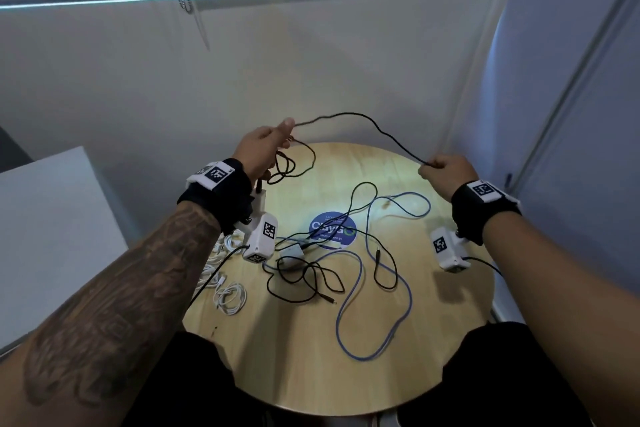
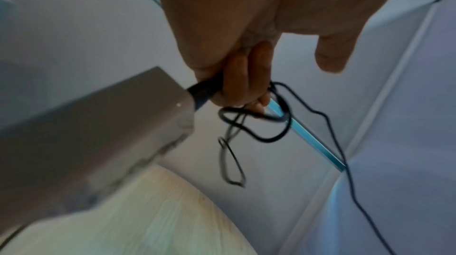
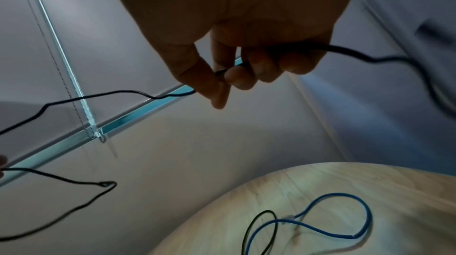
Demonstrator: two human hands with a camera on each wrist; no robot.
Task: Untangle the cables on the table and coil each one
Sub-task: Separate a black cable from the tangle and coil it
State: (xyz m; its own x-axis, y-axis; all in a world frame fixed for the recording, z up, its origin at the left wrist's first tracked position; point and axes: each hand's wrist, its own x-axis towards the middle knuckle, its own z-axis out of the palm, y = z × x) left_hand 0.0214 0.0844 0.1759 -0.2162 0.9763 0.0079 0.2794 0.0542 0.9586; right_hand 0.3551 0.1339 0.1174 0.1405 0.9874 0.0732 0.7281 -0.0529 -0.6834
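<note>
While loops hang from it, the left hand (image 1: 265,149) grips a black cable (image 1: 367,121). At 2 o'clock, the right hand (image 1: 446,172) pinches it above the counter (image 1: 433,340).

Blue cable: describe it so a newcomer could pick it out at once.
Start at the round wooden table. On its right half, the blue cable lies in big open loops. It is the only blue one; its neighbours are thin black cables and coiled white ones.

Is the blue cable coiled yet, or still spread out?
Spread out: the blue cable lies in loose open loops across the table, no hand on it.
</note>
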